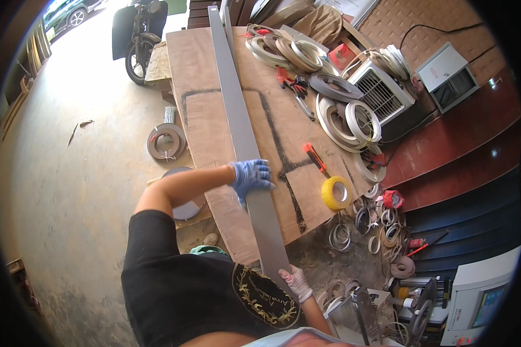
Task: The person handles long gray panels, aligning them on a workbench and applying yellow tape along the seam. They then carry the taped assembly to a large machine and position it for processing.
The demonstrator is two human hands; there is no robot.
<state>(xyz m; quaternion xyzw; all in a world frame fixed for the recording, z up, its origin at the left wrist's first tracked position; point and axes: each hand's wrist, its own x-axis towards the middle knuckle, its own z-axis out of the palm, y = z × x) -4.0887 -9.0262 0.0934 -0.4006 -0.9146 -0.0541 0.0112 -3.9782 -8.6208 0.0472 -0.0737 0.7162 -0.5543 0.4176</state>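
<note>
As the blue-gloved left hand [251, 178] lies flat across a long grey rectangular panel [239, 127] stretching away lengthwise, the white-gloved right hand [297, 283] clasps its near end.

The long board [233, 107] is grey, the surface [205, 130] tan with black lines. The left glove [250, 178] is blue; the right glove [298, 284] looks whitish, perhaps pink-tinged. Yellow tape roll [327, 196], orange-red utility knife [312, 156], black shirt [185, 289] with gold wreath print.
</note>
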